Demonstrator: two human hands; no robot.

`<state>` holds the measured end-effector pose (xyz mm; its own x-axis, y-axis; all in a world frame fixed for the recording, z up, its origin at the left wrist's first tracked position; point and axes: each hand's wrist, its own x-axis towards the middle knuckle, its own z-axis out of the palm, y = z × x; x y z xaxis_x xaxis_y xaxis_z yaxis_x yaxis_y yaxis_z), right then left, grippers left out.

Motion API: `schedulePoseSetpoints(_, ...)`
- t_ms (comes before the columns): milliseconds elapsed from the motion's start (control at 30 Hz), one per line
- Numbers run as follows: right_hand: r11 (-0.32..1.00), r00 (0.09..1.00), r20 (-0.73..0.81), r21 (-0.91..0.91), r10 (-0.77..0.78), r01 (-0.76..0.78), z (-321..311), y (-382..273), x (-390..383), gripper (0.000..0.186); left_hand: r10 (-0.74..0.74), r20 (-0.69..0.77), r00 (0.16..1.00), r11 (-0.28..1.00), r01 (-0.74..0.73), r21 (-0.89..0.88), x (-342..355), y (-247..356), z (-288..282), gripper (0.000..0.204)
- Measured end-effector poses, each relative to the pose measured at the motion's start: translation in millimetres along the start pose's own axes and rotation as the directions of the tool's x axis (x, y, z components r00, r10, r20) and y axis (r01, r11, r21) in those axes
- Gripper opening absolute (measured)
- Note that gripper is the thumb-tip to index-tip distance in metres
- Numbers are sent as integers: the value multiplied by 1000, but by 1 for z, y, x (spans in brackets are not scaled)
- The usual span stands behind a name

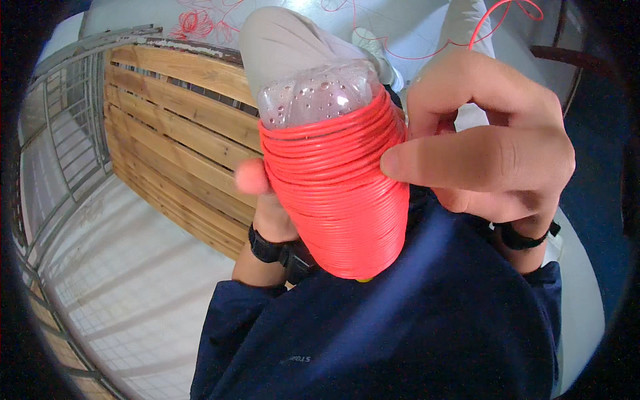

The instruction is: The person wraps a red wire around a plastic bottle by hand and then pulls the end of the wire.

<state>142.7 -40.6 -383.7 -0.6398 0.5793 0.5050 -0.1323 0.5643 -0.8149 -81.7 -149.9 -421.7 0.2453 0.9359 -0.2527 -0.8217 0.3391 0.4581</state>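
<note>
A clear plastic bottle [313,95] with droplets inside is held up in front of my body, its bare end pointing away from me. Red wire [343,207] is wound round most of it in close turns, looser towards the bare end. My left hand [263,193] grips the bottle from behind and below; only the thumb and part of the palm show. On the right side, my right hand [497,150] is closed, its thumb tip pressing on the coils. A strand of the red wire rises above its knuckles, and the fingertips behind the bottle are hidden.
A slatted wooden bench [180,137] stands to the left beside a metal railing [63,127]. Loose red wire lies in a tangle [197,23] on the far floor, with strands trailing to the right. My legs [283,40] are stretched out beyond the bottle.
</note>
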Motion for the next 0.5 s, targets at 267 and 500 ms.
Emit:
schedulePoseSetpoints(267, 996, 996, 42, 8, -85, 84, 0, 12, 4, 23, 12, -22, 1000, 1000, -12, -1, 8, -1, 2, 122)
schedulePoseSetpoints(500, 995, 996, -4, 32, -93, 93, 4, 11, 3, 27, 15, -32, 999, 999, -16, -42, 18, -11, 1, 120)
